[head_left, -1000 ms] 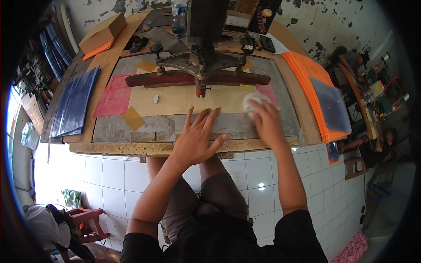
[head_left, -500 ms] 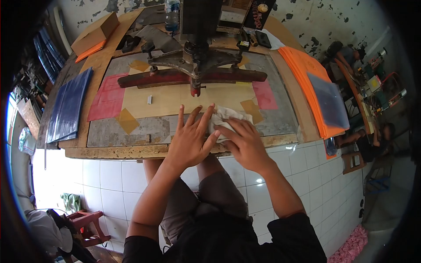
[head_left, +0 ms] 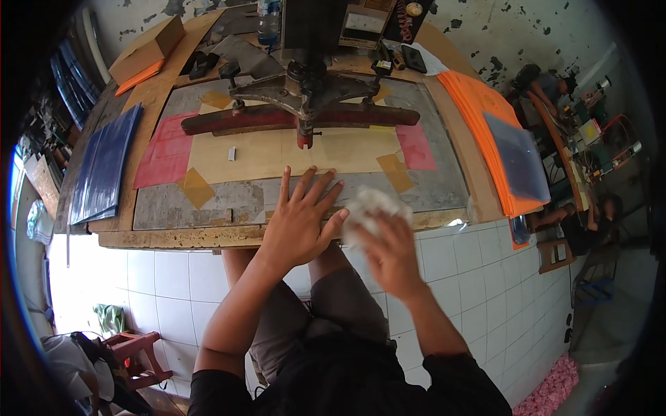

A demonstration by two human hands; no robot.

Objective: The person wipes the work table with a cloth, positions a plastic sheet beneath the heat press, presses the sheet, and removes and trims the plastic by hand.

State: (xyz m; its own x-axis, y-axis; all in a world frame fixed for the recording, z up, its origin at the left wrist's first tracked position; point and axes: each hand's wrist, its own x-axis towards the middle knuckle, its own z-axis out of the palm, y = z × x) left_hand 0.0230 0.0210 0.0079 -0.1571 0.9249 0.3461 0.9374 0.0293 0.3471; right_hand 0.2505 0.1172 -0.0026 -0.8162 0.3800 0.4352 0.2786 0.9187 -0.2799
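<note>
My left hand lies with fingers spread at the front of the grey work surface. Its fingertips reach the near edge of the cream-coloured sheet, which is fixed with brown tape. To its right, my right hand grips a crumpled white cloth over the table's front edge; both are smeared by motion. Above the sheet hangs a dark metal press head with a long reddish bar. A small pale piece rests on the sheet.
Blue plastic covers lie on the left. At the right are orange sheets with a clear plastic cover on top. A cardboard box, a water bottle and a phone are behind. Another person sits far right.
My right hand has drawn the cloth off the sheet's near edge, toward me and slightly right. My left hand stays almost in place, fingers spread.
</note>
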